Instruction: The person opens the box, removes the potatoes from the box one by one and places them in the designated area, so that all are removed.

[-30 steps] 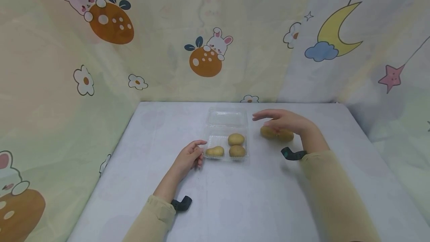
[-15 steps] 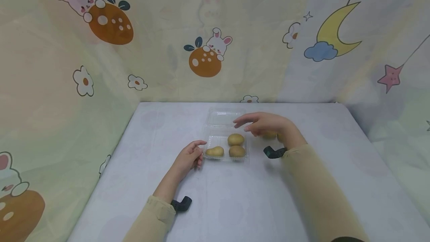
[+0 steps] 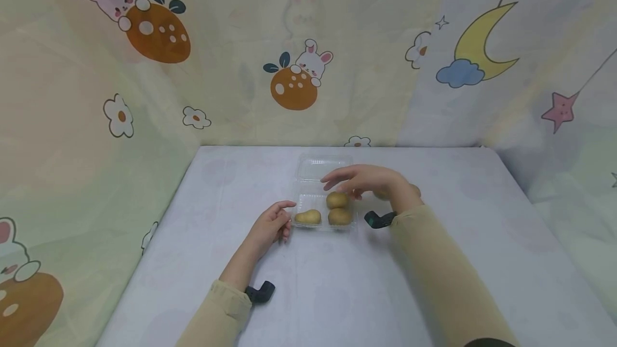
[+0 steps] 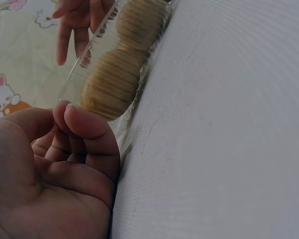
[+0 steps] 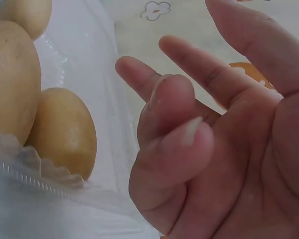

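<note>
A clear plastic clamshell box point(image 3: 312, 201) lies on the table with its lid point(image 3: 322, 166) folded back. In it are a knobbly potato point(image 3: 308, 217) at the front left and two rounder potatoes point(image 3: 339, 217) along the right side. My left hand point(image 3: 268, 229) pinches the box's left edge between thumb and fingertips, as the left wrist view shows. Over the box's right side hovers my right hand point(image 3: 367, 178), fingers loosely bent and holding nothing. Its wrist partly hides two more potatoes point(image 3: 414, 190) on the table to the right of the box.
A pale cloth covers the table point(image 3: 308, 293). Behind it and at both sides hang printed curtains point(image 3: 231, 68) with rabbits, flowers and a moon. A black wrist camera point(image 3: 260, 292) sits on the left wrist, another point(image 3: 379, 219) on the right.
My right hand has moved left, from above the two loose potatoes to over the box's right side. My left hand and the box stay where they were.
</note>
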{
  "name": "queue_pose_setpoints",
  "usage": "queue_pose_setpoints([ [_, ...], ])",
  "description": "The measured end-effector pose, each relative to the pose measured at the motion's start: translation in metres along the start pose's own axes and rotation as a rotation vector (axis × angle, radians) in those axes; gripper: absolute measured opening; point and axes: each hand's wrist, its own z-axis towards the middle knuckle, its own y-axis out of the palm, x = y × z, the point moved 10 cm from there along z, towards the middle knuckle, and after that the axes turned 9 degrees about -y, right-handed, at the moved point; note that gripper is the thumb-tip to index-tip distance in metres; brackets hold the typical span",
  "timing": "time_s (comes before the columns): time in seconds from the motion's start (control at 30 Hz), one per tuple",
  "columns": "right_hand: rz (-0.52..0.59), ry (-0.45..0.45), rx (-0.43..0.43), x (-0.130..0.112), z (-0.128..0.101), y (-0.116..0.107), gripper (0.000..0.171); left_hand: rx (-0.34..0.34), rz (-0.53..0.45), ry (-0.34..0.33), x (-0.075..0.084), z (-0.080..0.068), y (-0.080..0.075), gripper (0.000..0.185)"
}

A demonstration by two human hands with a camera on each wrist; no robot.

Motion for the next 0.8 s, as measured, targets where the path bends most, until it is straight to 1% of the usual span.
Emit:
queue_pose_setpoints([
  [0.17, -0.010, 0.026, -0.021, -0.001, 0.009, 0.008, 0.037, 0.001, 0.000, -0.008, 0.000, 0.000, 0.000, 0.030],
  [0.3, -0.027, 0.003, -0.064, -0.003, 0.019, 0.017, 0.040, 0.000, -0.003, -0.010, -0.001, 0.001, 0.000, 0.030],
  [0.37, -0.019, -0.008, -0.084, -0.005, 0.023, 0.022, 0.042, -0.003, -0.007, -0.011, -0.002, 0.001, 0.000, 0.029],
  [0.47, 0.001, -0.002, -0.115, -0.006, 0.028, 0.030, 0.045, -0.006, -0.007, -0.012, -0.002, 0.002, -0.001, 0.029],
  [0.63, 0.049, 0.044, -0.161, -0.002, 0.036, 0.042, 0.049, -0.005, 0.004, -0.010, -0.003, 0.001, -0.001, 0.028],
  [0.8, 0.068, 0.107, -0.182, 0.007, 0.044, 0.049, 0.048, -0.006, 0.002, -0.001, -0.002, 0.002, -0.001, 0.029],
])
